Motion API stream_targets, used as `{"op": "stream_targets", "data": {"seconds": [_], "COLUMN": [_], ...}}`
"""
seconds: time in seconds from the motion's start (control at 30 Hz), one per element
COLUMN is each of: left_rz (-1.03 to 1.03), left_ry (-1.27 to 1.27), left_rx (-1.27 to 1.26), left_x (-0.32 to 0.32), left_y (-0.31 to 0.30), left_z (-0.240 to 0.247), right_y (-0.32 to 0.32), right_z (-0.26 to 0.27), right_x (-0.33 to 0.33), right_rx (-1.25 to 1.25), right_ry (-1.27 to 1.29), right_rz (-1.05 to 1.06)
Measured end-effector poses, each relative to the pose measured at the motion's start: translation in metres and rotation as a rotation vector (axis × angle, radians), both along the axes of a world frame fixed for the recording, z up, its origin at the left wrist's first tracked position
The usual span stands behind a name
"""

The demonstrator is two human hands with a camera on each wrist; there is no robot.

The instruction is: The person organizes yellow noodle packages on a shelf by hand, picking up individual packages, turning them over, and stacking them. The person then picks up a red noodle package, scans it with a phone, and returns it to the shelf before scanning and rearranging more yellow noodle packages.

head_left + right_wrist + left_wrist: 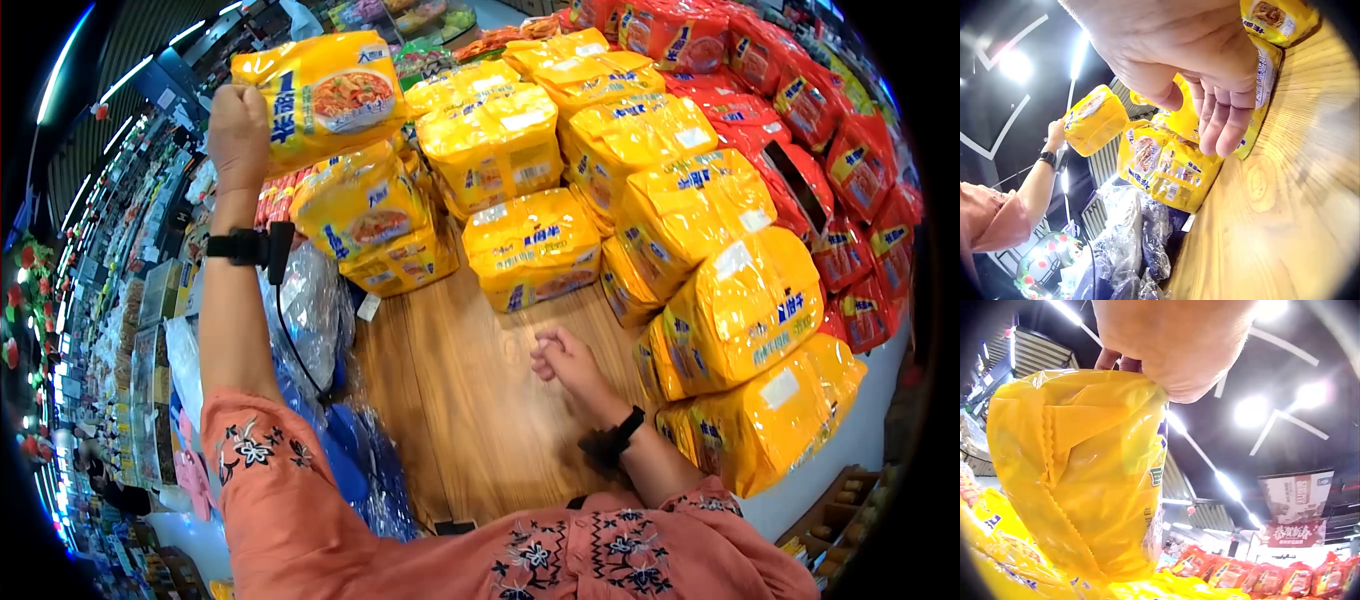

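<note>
My left hand (240, 138) grips the near left edge of a yellow instant noodle pack (325, 100), raised above the stack at the left of the table. In the left wrist view the yellow wrapper with its crimped seam fills the middle, the fingers at its top edge. More noodle packs (375, 215) are piled just beneath it. My right hand (565, 362) hovers over the bare wood, fingers loosely bent and holding nothing. A single noodle pack (532, 248) sits on the table in front of it.
Stacked yellow packs (745, 315) line the right side of the wooden table (470, 400). Red packs (860, 170) are heaped beyond them. Crumpled clear plastic wrap (315, 305) and a blue thing (345, 450) lie along the left edge. A dark phone-like slab (797, 185) rests among the red packs.
</note>
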State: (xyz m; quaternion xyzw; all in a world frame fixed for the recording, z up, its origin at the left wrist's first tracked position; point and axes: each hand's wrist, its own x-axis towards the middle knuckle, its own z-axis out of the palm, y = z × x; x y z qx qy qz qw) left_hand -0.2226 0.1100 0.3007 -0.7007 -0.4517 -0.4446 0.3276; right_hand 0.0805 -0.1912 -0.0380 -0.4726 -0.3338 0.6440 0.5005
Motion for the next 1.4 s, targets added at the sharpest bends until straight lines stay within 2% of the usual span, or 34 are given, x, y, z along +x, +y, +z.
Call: {"op": "stream_targets", "data": {"seconds": [0.07,0.23,0.3,0.37,0.43,0.47,0.5,0.57,0.63,0.67,0.7,0.8,1.1,1.2,1.4], "left_rz": [-0.103,-0.285,-0.388,-0.458,-0.507,-0.461,-0.423,-0.415,-0.389,-0.402,-0.364,-0.326,-0.234,-0.213,-0.208], "left_ry": [0.029,-0.263,-0.335,-0.313,-0.325,-0.383,-0.375,-0.538,-0.589,-0.703,-0.672,-0.844,-0.955,-0.95,-1.03], "left_rx": [0.028,-0.368,-0.527,-0.6,-0.668,-0.746,-0.749,-0.874,-0.89,-0.963,-0.98,-1.034,-1.03,-1.024,-1.09], "left_x": [-0.003,0.015,0.027,0.043,0.06,0.075,0.075,0.08,0.076,0.08,0.072,0.067,0.05,0.049,0.053], "left_y": [-0.042,-0.151,-0.185,-0.213,-0.236,-0.256,-0.259,-0.274,-0.283,-0.293,-0.292,-0.306,-0.313,-0.317,-0.327], "left_z": [0.013,-0.004,-0.031,-0.071,-0.119,-0.136,-0.162,-0.197,-0.235,-0.244,-0.263,-0.287,-0.335,-0.35,-0.349], "right_y": [0.003,0.003,0.002,-0.007,-0.012,-0.018,-0.025,-0.048,-0.058,-0.063,-0.067,-0.072,-0.074,-0.08,-0.076], "right_z": [0.009,0.044,0.048,0.058,0.059,0.053,0.047,0.051,0.034,0.028,0.025,0.02,0.006,0.02,0.002], "right_x": [0.004,0.009,0.015,0.025,0.031,0.032,0.034,0.04,0.041,0.041,0.041,0.042,0.039,0.037,0.039], "right_rx": [-0.013,0.122,0.164,0.141,0.233,0.233,0.233,0.136,0.093,0.073,0.053,-0.007,-0.095,-0.126,-0.043], "right_ry": [0.027,0.174,0.242,0.367,0.351,0.355,0.36,0.412,0.346,0.313,0.309,0.281,0.163,0.135,0.193], "right_rz": [0.04,-0.108,-0.129,-0.062,-0.04,-0.046,-0.052,-0.098,-0.119,-0.128,-0.124,-0.08,0.055,0.047,0.097]}}
